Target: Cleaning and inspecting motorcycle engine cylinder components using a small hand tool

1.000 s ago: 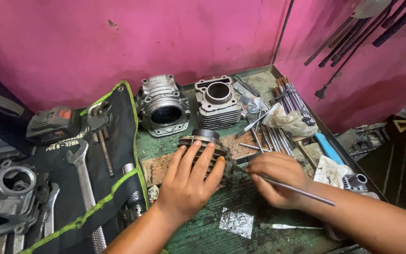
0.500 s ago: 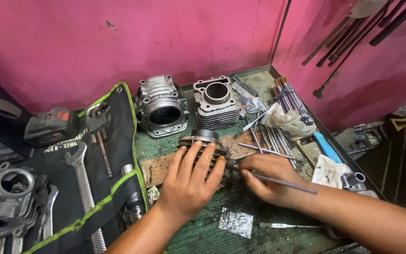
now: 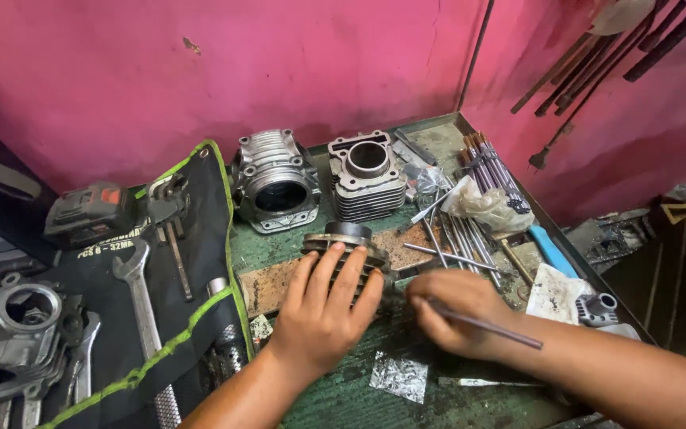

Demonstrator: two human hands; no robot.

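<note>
A finned metal cylinder (image 3: 347,248) lies near the middle of the desk (image 3: 343,397), resting on a rusty flat plate (image 3: 279,284), just in front of two other engine parts that stand further back by the pink wall: a rounded housing (image 3: 273,184) to the left and a square finned cylinder block (image 3: 368,178) to its right. The finned cylinder looks like cast metal, so I judge it heavy for its bulk, stiff and not at all fragile as a whole, though the thin fins could chip and their edges may bite the skin; it also looks grimy, perhaps oily, so it may slip. The best hold would be across the fins with a spread palm, or by the round collar at its top. The left hand (image 3: 323,314) does the first of these: its fingers are spread and laid flat over the near side of the fins, pressing the part down rather than curling around it. The right hand (image 3: 454,310) is closed around a thin dark rod (image 3: 490,327), pinched between fingers and thumb, with the long end sticking out to the right over the forearm and the other end turned toward the cylinder; whether the tip touches the part is hidden by the fingers. To the right lie loose metal rods (image 3: 458,238) and a crumpled plastic bag (image 3: 486,206); to the left, a black tool roll (image 3: 192,262) with a wrench (image 3: 140,298).
</note>
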